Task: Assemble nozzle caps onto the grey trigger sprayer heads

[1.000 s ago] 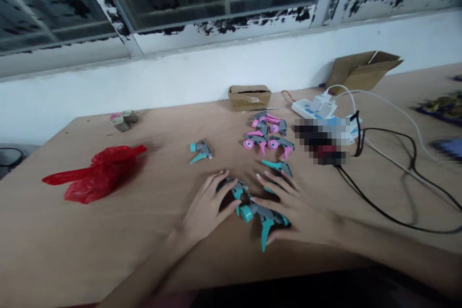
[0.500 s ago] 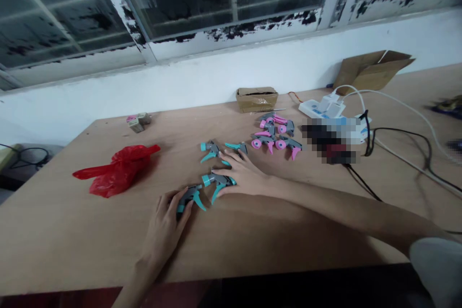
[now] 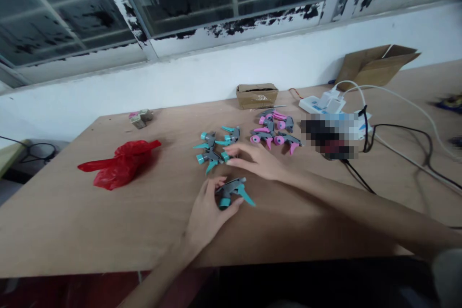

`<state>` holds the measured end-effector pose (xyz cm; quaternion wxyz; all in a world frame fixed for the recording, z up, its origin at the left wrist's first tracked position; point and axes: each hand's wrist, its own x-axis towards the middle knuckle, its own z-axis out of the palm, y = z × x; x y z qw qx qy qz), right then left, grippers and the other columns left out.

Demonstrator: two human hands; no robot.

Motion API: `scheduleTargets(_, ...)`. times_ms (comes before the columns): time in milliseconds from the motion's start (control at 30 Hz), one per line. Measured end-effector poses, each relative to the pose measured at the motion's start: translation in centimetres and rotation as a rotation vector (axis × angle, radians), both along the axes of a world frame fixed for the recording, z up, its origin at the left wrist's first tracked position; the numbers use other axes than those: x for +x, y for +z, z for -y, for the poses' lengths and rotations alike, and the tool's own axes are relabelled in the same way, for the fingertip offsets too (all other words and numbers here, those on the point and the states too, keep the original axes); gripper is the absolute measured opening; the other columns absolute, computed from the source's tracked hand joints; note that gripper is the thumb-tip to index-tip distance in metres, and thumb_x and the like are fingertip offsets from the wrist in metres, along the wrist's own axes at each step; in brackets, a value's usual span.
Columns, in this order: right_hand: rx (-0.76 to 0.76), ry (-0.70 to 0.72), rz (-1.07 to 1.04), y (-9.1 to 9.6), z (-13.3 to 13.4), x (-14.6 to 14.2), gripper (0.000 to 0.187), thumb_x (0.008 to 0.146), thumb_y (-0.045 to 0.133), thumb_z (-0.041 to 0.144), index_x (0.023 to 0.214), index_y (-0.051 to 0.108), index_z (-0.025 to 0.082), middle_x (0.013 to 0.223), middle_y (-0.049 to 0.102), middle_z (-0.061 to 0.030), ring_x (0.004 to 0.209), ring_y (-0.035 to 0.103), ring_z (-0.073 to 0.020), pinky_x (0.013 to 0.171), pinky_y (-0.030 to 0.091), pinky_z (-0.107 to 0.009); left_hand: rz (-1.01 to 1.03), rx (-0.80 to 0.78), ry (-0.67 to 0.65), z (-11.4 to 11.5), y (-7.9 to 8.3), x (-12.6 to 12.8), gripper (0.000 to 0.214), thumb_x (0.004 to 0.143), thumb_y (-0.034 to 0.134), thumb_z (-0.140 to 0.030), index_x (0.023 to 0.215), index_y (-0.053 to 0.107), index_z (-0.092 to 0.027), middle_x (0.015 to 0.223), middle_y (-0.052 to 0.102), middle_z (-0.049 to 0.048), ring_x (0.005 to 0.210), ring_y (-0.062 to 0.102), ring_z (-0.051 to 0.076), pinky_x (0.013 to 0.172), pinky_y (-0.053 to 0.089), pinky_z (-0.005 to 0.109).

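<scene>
My left hand (image 3: 207,214) is closed around a grey and teal trigger sprayer head (image 3: 233,186), low over the near part of the table; its teal lever points right. My right hand (image 3: 258,160) has thumb and fingers at the teal end of another sprayer head (image 3: 210,156), which lies among the teal group. Behind that one rest two more teal sprayer heads, one on the left (image 3: 208,140) and one on the right (image 3: 232,134). Several grey and pink sprayer heads (image 3: 267,137) lie in a cluster beyond my right hand.
A red plastic bag (image 3: 124,163) lies on the table's left side. By the wall stand a small carton (image 3: 257,96) and a larger open box (image 3: 375,67). A power strip (image 3: 314,105) with plugs and cables occupies the right, beside a blurred-out patch.
My left hand has moved right with its sprayer head. My right hand has shifted the teal sprayer heads closer together and farther from me, and its fingers are now drawn in.
</scene>
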<state>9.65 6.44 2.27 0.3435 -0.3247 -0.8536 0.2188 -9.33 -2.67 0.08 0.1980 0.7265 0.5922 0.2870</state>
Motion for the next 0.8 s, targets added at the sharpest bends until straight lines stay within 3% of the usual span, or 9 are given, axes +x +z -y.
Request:
scheduleTargets(67,-0.19,0.167,-0.038,0.1,2.5,2.8,0.053,0.08,0.054,0.051,0.126,0.044,0.028,0.115,0.062,-0.0037,0.105,0.059,-0.0178,0.092,0.045,-0.038,0.124,-0.081,-0.07,-1.3,0.0,1.9,0.042,0.073,0.064,-0.047,0.102,0.049,-0.021,0.102,0.061,0.0048,0.095,0.059,0.021,0.083,0.048,0.037)
scheduleTargets(167,-0.188,0.136,-0.027,-1.1,5.3,6.1,0.077,0.06,0.072,0.053,0.127,0.043,0.029,0.126,0.055,-0.0051,0.113,0.053,-0.0226,0.096,0.042,-0.04,0.317,-0.217,-0.152,-3.2,-0.3,4.9,0.033,0.077,0.059,-0.049,0.089,0.05,-0.019,0.089,0.061,0.003,0.085,0.06,0.018,0.077,0.048,0.032)
scheduleTargets(267,-0.13,-0.083,-0.1,-2.8,6.0,7.8,0.053,0.069,0.068,0.046,0.115,0.054,0.026,0.112,0.063,-0.0041,0.102,0.059,-0.02,0.089,0.047,-0.036,0.41,-0.321,-0.194,-4.3,-0.5,8.1,0.034,0.078,0.055,-0.052,0.082,0.049,-0.019,0.08,0.06,0.0019,0.074,0.059,0.016,0.065,0.047,0.028)
scheduleTargets(367,-0.121,-0.171,-0.155,-4.1,5.2,8.5,0.026,0.079,0.059,0.039,0.099,0.062,0.023,0.095,0.068,-0.0019,0.087,0.064,-0.0161,0.078,0.05,-0.031,0.463,-0.354,-0.249,-4.8,-0.4,10.1,0.033,0.081,0.05,-0.052,0.085,0.051,-0.019,0.077,0.06,0.0004,0.07,0.059,0.015,0.065,0.048,0.027)
scheduleTargets(500,-0.099,-0.177,-0.172,-4.9,3.6,8.9,0.022,0.079,0.06,0.038,0.095,0.064,0.023,0.093,0.069,-0.0015,0.084,0.064,-0.0152,0.077,0.05,-0.029,0.503,-0.325,-0.271,-5.6,-0.1,9.6,0.035,0.089,0.037,-0.046,0.088,0.058,-0.018,0.092,0.064,0.0033,0.091,0.059,0.018,0.08,0.048,0.031)
scheduleTargets(600,-0.074,-0.172,-0.171,-5.2,3.0,8.9,0.022,0.079,0.061,0.036,0.097,0.065,0.023,0.092,0.069,-0.0024,0.083,0.063,-0.0152,0.075,0.049,-0.03,0.446,-0.285,-0.328,-6.3,-0.2,7.9,0.025,0.086,0.049,-0.036,0.096,0.063,-0.018,0.105,0.064,0.005,0.101,0.057,0.02,0.089,0.044,0.033)
scheduleTargets(800,0.043,-0.132,-0.102,-5.7,3.3,8.9,0.025,0.078,0.063,0.031,0.102,0.064,0.025,0.092,0.069,-0.0024,0.087,0.058,-0.018,0.082,0.044,-0.038,0.361,-0.247,-0.454,-6.5,-0.4,6.9,0.022,0.077,0.062,-0.02,0.099,0.063,-0.021,0.104,0.063,0.0036,0.098,0.058,0.018,0.088,0.045,0.032)
